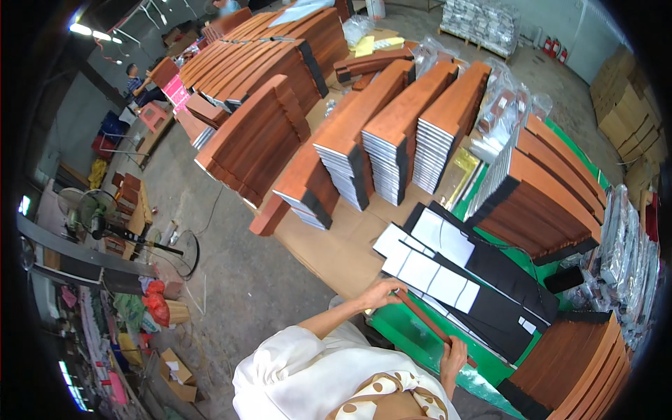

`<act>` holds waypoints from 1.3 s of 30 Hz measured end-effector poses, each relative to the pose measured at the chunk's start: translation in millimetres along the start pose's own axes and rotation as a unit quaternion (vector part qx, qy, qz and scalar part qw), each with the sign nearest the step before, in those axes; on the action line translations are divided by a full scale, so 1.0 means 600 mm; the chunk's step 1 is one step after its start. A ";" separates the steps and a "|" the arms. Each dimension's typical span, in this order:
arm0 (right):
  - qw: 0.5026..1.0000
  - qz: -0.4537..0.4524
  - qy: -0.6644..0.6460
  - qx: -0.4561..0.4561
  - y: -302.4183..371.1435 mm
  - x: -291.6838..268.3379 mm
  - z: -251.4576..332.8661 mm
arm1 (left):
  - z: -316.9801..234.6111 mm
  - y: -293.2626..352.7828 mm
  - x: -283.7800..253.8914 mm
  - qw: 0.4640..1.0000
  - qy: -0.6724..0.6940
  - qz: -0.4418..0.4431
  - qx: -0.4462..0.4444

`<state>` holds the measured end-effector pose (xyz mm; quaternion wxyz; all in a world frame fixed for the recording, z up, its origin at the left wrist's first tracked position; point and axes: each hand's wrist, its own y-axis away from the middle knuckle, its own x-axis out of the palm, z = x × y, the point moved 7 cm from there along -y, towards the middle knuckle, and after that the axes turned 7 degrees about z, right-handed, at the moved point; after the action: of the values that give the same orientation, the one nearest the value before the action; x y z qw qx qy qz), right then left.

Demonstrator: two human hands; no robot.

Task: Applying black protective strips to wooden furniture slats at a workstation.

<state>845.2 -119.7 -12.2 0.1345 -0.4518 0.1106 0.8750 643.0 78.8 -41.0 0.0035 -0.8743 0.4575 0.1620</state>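
A narrow reddish-brown wooden strip (425, 319) is held slantwise in front of my body. My left hand (382, 294) closes on its far end with the fingertips. Near its other end, my right hand (455, 357) is wrapped round the strip. Just beyond it lie black sheets (500, 276) and white sheets (441, 280), overlapping on the green table surface (392, 327). The strip passes in front of their near edge; whether it touches them I cannot tell.
Several stacks of reddish-brown wooden panels (392, 105) with white and black edges stand on brown cardboard (329, 248). More panel stacks rise at right (542, 210) and lower right (570, 371). Plastic-wrapped bundles (623, 259) lie beyond. A standing fan (98, 217) is at left; a person (140, 84) sits far off.
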 end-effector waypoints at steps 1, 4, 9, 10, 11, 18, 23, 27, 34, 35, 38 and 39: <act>1.000 -0.007 -0.001 0.003 -0.002 -0.005 -0.016 | 0.007 -0.012 0.015 1.000 0.005 0.005 -0.007; 0.999 0.038 0.012 0.025 -0.007 0.032 -0.071 | 0.051 -0.034 0.054 0.999 -0.038 0.015 -0.024; 0.998 0.033 0.055 0.000 -0.039 0.030 -0.059 | 0.077 -0.026 0.045 0.997 0.033 -0.045 -0.049; 0.998 0.010 0.059 -0.006 -0.046 0.033 -0.055 | 0.094 -0.030 0.042 0.989 0.116 -0.055 -0.079; 0.998 0.016 0.062 0.015 -0.042 0.039 -0.063 | 0.098 -0.035 0.050 0.988 0.124 -0.037 -0.087; 0.991 -0.039 0.127 0.021 -0.025 0.062 -0.076 | 0.146 -0.036 0.064 0.997 0.069 -0.028 -0.028; 0.987 -0.056 0.148 0.009 -0.013 0.071 -0.073 | 0.113 -0.017 0.054 0.996 -0.044 -0.070 0.045; 0.984 -0.078 0.159 -0.007 -0.009 0.076 -0.069 | 0.109 -0.007 0.047 0.990 -0.033 -0.102 0.089; 0.970 -0.152 0.178 -0.068 0.002 0.077 -0.058 | 0.128 -0.006 0.045 0.983 -0.017 -0.149 0.110; 0.968 -0.156 0.181 -0.074 0.001 0.077 -0.058 | 0.129 -0.006 0.044 0.983 -0.032 -0.148 0.108; 0.966 -0.172 0.173 -0.090 0.007 0.074 -0.060 | 0.126 -0.005 0.045 0.977 -0.022 -0.162 0.140; 0.966 -0.165 0.181 -0.088 0.009 0.075 -0.066 | 0.123 -0.005 0.048 0.978 -0.027 -0.160 0.130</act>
<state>848.4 -131.2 -71.0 0.2141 -0.6244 -0.0201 0.7509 639.9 68.7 -119.4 0.1552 -0.9234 0.3290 0.1223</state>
